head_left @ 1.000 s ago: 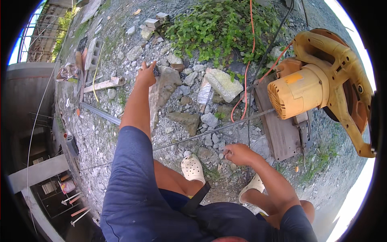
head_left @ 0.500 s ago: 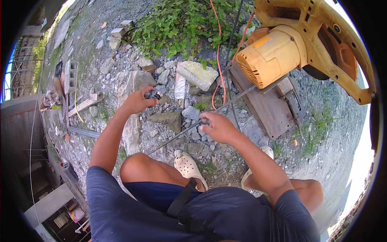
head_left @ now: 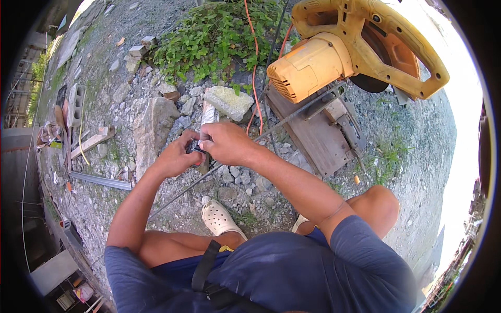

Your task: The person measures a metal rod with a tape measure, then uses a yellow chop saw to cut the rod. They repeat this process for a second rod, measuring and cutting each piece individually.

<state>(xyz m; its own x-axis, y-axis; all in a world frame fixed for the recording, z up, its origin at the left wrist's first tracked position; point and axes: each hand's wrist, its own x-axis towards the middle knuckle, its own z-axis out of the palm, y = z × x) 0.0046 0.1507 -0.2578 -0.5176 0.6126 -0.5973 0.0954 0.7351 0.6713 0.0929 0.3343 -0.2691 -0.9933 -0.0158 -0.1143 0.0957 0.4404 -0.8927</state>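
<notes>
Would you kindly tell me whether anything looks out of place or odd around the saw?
Mainly the footwear: a perforated cream clog is worn on loose rubble near a yellow cut-off saw, which seems light protection. The orange cord also runs loosely past the green plant, where it might snag.

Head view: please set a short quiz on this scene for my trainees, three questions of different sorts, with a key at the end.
1. Choose one. The cut-off saw is mainly: A) green, B) yellow, C) blue.
2. True or false? The left hand holds a small dark object.
3. Short answer. What long, thin thing runs from the saw and passes under the wrist of the right hand?

Key
1. B
2. True
3. A steel reinforcing bar
</notes>
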